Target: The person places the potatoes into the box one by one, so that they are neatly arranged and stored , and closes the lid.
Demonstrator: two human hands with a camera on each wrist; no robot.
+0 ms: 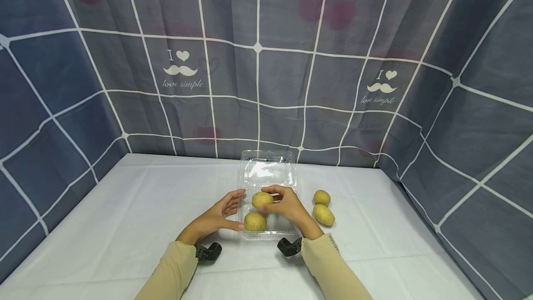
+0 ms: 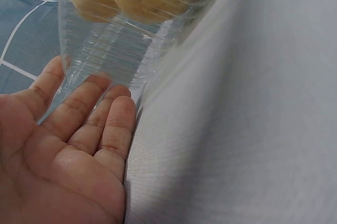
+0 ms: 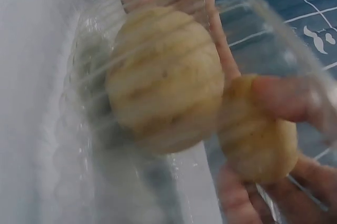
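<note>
Head view, oval potato (image 1: 262,199), long axis roughly left to right, skin smooth yellow, pinched in right hand (image 1: 288,203), left hand (image 1: 213,218) loosely extended, ungrasping, beside clear container (image 1: 270,234).

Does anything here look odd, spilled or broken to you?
Nothing looks spilled or broken: one potato sits in the open clear box, the right hand holds another potato, and two more potatoes lie on the white cloth. Only the faint red blotches on the checked curtain look slightly odd, perhaps just part of its print.
</note>
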